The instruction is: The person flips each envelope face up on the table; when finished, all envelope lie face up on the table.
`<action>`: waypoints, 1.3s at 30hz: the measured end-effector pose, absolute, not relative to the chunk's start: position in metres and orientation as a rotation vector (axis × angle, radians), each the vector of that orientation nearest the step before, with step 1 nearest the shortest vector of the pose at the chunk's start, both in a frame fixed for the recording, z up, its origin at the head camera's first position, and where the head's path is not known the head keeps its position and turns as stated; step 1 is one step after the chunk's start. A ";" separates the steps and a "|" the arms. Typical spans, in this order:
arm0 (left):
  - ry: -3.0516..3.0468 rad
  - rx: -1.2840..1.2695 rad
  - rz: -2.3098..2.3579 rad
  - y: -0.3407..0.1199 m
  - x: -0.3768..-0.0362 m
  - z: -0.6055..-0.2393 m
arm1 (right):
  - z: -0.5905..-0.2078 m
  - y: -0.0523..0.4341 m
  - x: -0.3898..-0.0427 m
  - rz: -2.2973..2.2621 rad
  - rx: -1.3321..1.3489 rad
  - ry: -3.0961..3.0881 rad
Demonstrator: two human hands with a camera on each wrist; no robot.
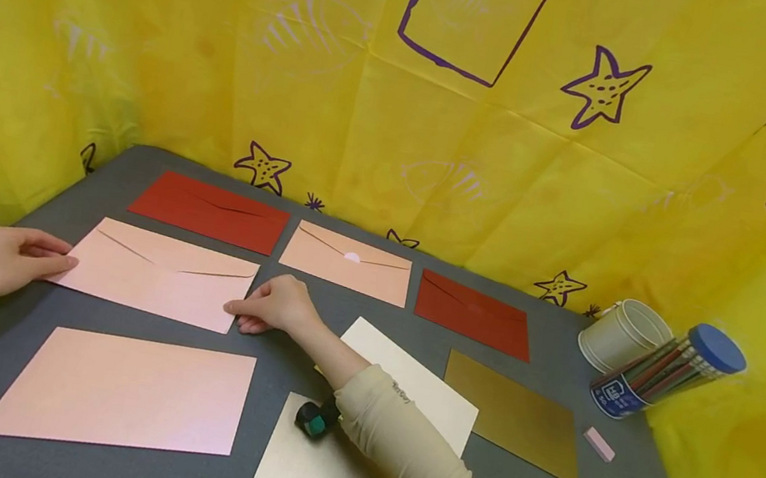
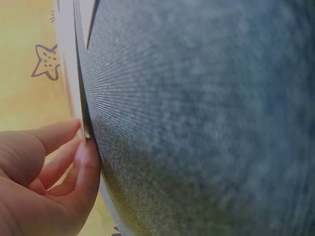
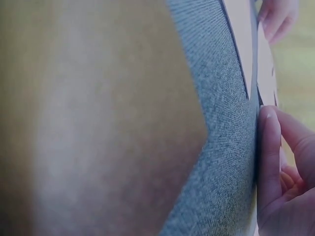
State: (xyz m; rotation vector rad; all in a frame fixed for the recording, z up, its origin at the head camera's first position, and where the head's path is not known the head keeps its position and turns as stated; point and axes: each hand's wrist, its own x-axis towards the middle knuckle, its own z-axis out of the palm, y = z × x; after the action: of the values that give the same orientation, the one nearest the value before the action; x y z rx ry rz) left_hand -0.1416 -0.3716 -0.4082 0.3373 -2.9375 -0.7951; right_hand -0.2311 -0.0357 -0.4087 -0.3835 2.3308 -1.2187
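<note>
A large pink envelope [image 1: 155, 281], flap side up, is held by both hands at the left of the grey table. My left hand [image 1: 2, 261] pinches its lower left corner, thumb on top and fingers beneath, as the left wrist view shows. At the right end, my right hand [image 1: 282, 305] pinches the edge between thumb and fingers. Directly below in the head view lies a plain pink envelope [image 1: 129, 391]. Behind the held one are a red envelope [image 1: 212, 212] and a smaller peach envelope [image 1: 348, 267] with a white round seal.
Farther right lie a smaller red envelope [image 1: 473, 313], a gold one [image 1: 528, 420], a cream one [image 1: 424, 377] and a pale gold one [image 1: 313, 477], partly under the right forearm. A pink eraser [image 1: 599, 444], a pencil tub [image 1: 664, 375] and a white tin [image 1: 621, 336] stand at the right edge.
</note>
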 end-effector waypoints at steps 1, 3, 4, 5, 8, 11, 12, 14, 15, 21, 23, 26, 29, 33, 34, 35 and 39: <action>-2.933 0.333 -0.786 -0.371 -0.142 -0.409 | -0.408 -0.036 -0.231 -1.216 -0.383 2.333; -2.924 0.321 -0.772 -0.372 -0.143 -0.411 | -0.408 -0.036 -0.231 -1.216 -0.381 2.335; -2.921 0.314 -0.769 -0.372 -0.143 -0.412 | -0.408 -0.037 -0.231 -1.217 -0.380 2.336; -2.918 0.305 -0.765 -0.372 -0.144 -0.413 | -0.408 -0.037 -0.231 -1.217 -0.379 2.338; -2.921 0.274 -0.761 -0.372 -0.145 -0.415 | -0.408 -0.037 -0.231 -1.216 -0.380 2.339; -2.928 0.242 -0.752 -0.372 -0.147 -0.416 | -0.409 -0.037 -0.230 -1.221 -0.392 2.339; -2.932 0.236 -0.750 -0.372 -0.147 -0.416 | -0.409 -0.036 -0.230 -1.224 -0.398 2.338; -2.935 0.220 -0.743 -0.371 -0.148 -0.416 | -0.409 -0.034 -0.230 -1.242 -0.413 2.325; -2.937 0.212 -0.738 -0.371 -0.148 -0.416 | -0.409 -0.033 -0.230 -1.253 -0.422 2.314; -2.916 0.026 -0.726 -0.357 -0.149 -0.409 | -0.408 -0.014 -0.229 -1.343 -0.505 2.179; -2.902 -0.045 -0.768 -0.346 -0.150 -0.406 | -0.407 -0.004 -0.229 -1.367 -0.523 2.140; -2.901 -0.122 -0.880 -0.321 -0.151 -0.401 | -0.403 0.016 -0.229 -1.401 -0.541 2.115; -2.879 -0.250 -0.976 -0.292 -0.153 -0.396 | -0.400 0.038 -0.227 -1.419 -0.552 2.137; -2.826 -0.459 -1.070 -0.251 -0.156 -0.390 | -0.395 0.068 -0.221 -1.378 -0.603 2.243; -2.817 -0.512 -1.102 -0.241 -0.157 -0.389 | -0.395 0.075 -0.219 -1.368 -0.616 2.266; -2.810 -0.562 -1.139 -0.231 -0.158 -0.389 | -0.394 0.082 -0.217 -1.364 -0.625 2.281; -2.800 -0.772 -1.199 -0.193 -0.164 -0.390 | -0.395 0.109 -0.206 -1.357 -0.635 2.315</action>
State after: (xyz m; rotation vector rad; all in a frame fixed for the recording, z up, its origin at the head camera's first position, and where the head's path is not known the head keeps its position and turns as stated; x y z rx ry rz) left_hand -0.1641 -0.1934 -0.3902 -0.7718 -2.7997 -1.1994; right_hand -0.2057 0.1086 -0.3952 -0.6349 2.3152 -1.3565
